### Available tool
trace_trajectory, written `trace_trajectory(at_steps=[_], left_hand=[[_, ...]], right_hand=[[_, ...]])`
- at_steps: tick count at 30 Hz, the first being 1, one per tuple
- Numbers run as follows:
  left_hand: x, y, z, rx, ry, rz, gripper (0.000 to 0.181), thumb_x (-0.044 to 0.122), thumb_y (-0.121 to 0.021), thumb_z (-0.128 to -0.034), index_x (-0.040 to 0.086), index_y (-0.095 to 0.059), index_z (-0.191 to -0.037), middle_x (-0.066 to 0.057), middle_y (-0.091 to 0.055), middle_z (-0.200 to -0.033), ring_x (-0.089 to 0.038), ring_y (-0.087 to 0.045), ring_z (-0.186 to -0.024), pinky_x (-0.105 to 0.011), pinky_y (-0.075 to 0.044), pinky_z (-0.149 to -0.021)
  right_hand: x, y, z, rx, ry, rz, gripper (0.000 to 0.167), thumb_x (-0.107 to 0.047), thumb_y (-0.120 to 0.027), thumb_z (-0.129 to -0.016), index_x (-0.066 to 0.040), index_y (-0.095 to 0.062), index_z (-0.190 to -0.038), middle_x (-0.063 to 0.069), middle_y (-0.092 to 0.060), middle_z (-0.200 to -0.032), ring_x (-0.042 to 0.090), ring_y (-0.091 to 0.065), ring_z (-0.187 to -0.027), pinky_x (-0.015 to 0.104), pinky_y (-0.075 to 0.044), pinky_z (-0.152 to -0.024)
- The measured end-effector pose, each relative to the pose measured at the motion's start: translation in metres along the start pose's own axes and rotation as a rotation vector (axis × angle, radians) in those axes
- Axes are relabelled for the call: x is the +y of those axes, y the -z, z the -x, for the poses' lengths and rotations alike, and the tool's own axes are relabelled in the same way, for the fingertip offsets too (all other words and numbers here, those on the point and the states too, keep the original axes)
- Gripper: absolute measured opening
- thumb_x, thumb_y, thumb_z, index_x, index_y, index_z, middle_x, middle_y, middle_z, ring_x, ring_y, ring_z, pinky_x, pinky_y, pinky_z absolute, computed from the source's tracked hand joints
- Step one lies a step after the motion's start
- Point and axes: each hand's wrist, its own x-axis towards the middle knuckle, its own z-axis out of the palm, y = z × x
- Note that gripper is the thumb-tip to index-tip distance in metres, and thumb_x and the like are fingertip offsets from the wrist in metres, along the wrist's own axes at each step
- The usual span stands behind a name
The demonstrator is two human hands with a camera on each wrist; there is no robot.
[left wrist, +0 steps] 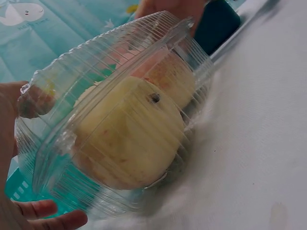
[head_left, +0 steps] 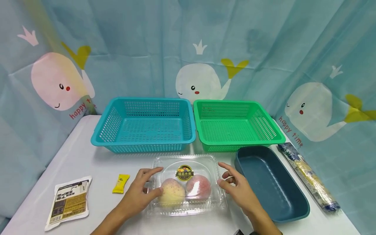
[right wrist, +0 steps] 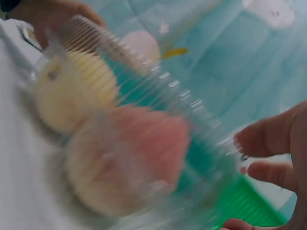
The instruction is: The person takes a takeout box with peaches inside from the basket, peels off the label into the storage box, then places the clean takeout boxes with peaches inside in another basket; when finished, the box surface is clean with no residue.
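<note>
hands: the left hand had thumb and fingers spread apart over the left edge of the clear box; the right hand held its own apart, loosely bent, at the right edge, though whether it touched could not be told.
box: lay on the white table between both hands.
fruit: a yellowish fruit sat left and a pink fruit right, inside.
packets: a yellow packet lay near the left hand, a pouch farther left.
tray: a dark blue tray stood beyond the right hand.
baskets: a blue basket and a green basket stood behind.
</note>
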Motion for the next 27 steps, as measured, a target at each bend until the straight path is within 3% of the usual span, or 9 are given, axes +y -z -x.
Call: trace_trajectory(at_steps=[3,7,10,18,27], left_hand=[[0.0,-0.001,0.0,0.007,-0.005,-0.004,0.057,0.025,-0.072,-0.0832,0.029,-0.053,-0.137,-0.007,-0.044,-0.12,-0.028,-0.046,-0.105,-0.032,-0.048,-0.069],[0.001,-0.001,0.001,0.016,0.005,-0.015,0.057,0.026,-0.073,-0.0831,0.029,-0.053,-0.137,-0.006,-0.044,-0.117,-0.028,-0.047,-0.104,-0.032,-0.049,-0.069],[0.001,-0.002,0.001,0.014,0.011,-0.014,0.057,0.026,-0.073,-0.0831,0.029,-0.053,-0.137,-0.007,-0.045,-0.116,-0.028,-0.046,-0.104,-0.033,-0.049,-0.07],[0.0,-0.003,0.002,0.018,0.002,0.005,0.058,0.025,-0.073,-0.0832,0.022,-0.053,-0.138,-0.007,-0.046,-0.114,-0.026,-0.046,-0.103,-0.034,-0.05,-0.071],[0.0,-0.004,0.002,0.013,0.03,-0.005,0.057,0.027,-0.07,-0.0841,0.025,-0.053,-0.138,-0.007,-0.045,-0.117,-0.029,-0.047,-0.105,-0.037,-0.05,-0.072]], right_hand=[[-0.022,0.008,0.0,0.005,0.03,0.035,0.052,-0.008,-0.068,-0.089,-0.012,-0.051,-0.138,0.016,-0.048,-0.103,0.026,-0.053,-0.082,0.03,-0.047,-0.063],[-0.048,0.018,-0.005,-0.083,0.133,0.003,0.049,-0.005,-0.065,-0.091,-0.005,-0.049,-0.138,0.02,-0.048,-0.104,0.027,-0.053,-0.082,0.03,-0.048,-0.063],[-0.063,0.02,-0.013,-0.142,0.163,0.004,0.047,-0.006,-0.064,-0.092,-0.005,-0.05,-0.137,0.023,-0.048,-0.105,0.028,-0.053,-0.083,0.031,-0.048,-0.062],[-0.078,0.008,-0.044,-0.231,0.13,0.111,0.037,-0.01,-0.065,-0.091,-0.005,-0.061,-0.128,0.015,-0.058,-0.103,0.037,-0.056,-0.078,0.032,-0.047,-0.056],[-0.08,-0.019,-0.073,-0.301,0.025,0.215,0.027,-0.014,-0.068,-0.09,-0.009,-0.069,-0.116,0.004,-0.063,-0.099,0.02,-0.056,-0.073,0.028,-0.042,-0.052]])
